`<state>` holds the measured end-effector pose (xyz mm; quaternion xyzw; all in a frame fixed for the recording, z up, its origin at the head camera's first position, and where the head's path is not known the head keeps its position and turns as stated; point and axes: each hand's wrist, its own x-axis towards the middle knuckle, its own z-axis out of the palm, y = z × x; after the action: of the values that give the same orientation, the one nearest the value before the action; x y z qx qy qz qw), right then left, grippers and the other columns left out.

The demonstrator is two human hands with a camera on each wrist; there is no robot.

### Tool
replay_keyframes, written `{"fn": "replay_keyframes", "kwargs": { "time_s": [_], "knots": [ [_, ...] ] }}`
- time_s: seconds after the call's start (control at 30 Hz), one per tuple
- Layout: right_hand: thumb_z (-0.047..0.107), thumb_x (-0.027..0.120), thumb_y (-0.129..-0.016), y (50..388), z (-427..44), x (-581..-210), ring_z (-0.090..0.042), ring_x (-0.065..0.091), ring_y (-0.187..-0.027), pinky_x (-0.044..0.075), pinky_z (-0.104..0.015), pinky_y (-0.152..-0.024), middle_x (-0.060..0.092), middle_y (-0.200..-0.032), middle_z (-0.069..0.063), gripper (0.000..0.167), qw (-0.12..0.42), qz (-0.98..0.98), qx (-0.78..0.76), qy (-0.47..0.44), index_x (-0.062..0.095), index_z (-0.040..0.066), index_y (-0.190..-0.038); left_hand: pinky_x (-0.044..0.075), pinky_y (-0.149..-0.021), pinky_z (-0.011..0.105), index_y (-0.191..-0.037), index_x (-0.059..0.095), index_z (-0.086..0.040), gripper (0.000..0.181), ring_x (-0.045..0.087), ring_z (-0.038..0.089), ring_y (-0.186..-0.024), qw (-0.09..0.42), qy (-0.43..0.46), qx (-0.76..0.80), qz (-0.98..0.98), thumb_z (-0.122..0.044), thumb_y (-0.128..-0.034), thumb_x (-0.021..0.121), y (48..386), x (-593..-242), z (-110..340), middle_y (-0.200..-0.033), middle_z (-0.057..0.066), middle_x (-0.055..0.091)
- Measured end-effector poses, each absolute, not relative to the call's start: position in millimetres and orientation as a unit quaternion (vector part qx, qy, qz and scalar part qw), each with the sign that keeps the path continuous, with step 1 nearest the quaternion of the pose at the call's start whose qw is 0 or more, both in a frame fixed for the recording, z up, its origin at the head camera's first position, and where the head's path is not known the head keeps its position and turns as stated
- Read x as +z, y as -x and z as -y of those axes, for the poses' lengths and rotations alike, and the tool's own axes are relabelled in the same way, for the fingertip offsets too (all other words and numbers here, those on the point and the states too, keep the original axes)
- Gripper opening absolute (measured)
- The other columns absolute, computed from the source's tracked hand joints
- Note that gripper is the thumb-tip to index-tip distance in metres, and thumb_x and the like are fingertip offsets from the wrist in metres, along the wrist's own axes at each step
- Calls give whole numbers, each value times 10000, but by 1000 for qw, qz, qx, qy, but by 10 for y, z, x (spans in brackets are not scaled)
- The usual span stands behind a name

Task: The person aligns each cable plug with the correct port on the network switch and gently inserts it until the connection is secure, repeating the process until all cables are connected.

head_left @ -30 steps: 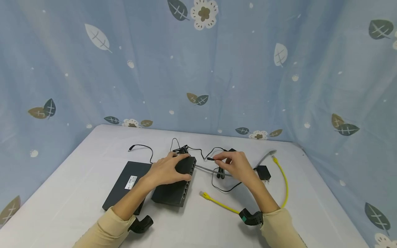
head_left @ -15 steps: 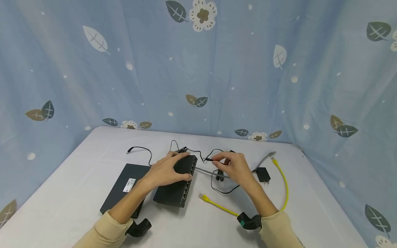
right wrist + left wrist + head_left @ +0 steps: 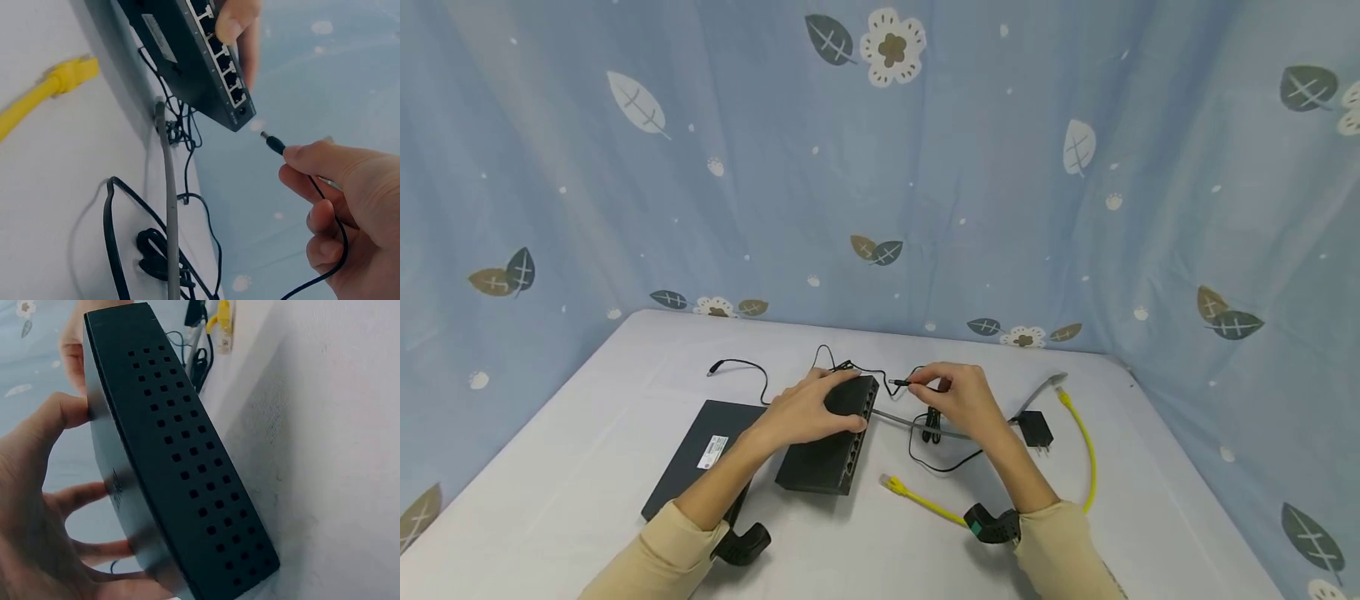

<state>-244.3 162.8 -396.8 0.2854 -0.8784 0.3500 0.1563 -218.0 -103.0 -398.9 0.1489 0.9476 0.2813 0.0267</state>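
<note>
My left hand (image 3: 808, 410) grips a black network switch (image 3: 823, 458) from above, fingers over its far edge and thumb on the side with the ports. The switch is tilted, and its vented side (image 3: 181, 450) fills the left wrist view. Between thumb and forefinger, my right hand (image 3: 958, 400) pinches a black barrel power plug (image 3: 274, 144). In the right wrist view its metal tip points toward the round power socket (image 3: 242, 111) at the end of the row of ports, with a small gap between them. A thin black cord trails from the plug across the palm.
A second flat black box (image 3: 700, 450) with a white label lies at the left. A grey cable (image 3: 895, 418) runs behind the right hand. A black power adapter (image 3: 1036, 428) and a yellow network cable (image 3: 925, 502) lie at the right. Tangled black cord (image 3: 842, 365) sits behind the switch.
My right hand has moved slightly left with the power plug, closer to the switch. The left hand keeps its grip, and the switch has shifted a little to the right.
</note>
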Motion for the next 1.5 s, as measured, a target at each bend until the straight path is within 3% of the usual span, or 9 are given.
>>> {"fn": "replay_keyframes", "kwargs": {
  "time_s": [0.23,0.4,0.63,1.0,1.5],
  "knots": [
    [223,744,-880,2475,-1566,-3925,-103,500,-490,392,-221,-448,758,-863,66,87,143,885,353,-267,782,195,-953,488,-812,573,-1487,400,-392,796,595,410,-1118,38,-149,288,-945,-602,-776,688,2241,-3979,1045,-1483,135,419],
    [204,747,-877,2478,-1537,-3890,-132,509,-509,391,-229,-452,756,-875,66,83,150,885,356,-260,781,197,-952,477,-841,622,-1486,401,-393,797,570,440,-1173,32,-156,295,-942,-612,-777,689,2279,-3965,1055,-1485,149,419],
    [196,747,-877,2464,-1511,-3940,-65,476,-492,384,-223,-443,758,-867,62,100,135,889,357,-252,785,174,-967,466,-866,629,-1490,404,-374,804,555,440,-1198,39,-148,303,-941,-598,-777,698,2256,-3973,1047,-1481,158,420],
    [211,744,-881,2436,-1494,-3930,-26,487,-506,362,-210,-426,758,-845,72,90,154,885,349,-266,788,193,-957,476,-855,603,-1490,387,-403,793,560,436,-1189,35,-151,304,-940,-597,-785,692,2264,-3982,1043,-1484,141,418],
    [198,744,-879,2440,-1461,-3964,-21,497,-510,386,-195,-435,767,-849,47,85,159,876,356,-283,790,189,-949,479,-828,592,-1488,383,-416,798,584,414,-1147,28,-152,299,-942,-597,-779,701,2257,-3991,1029,-1482,129,421]
  ]
}}
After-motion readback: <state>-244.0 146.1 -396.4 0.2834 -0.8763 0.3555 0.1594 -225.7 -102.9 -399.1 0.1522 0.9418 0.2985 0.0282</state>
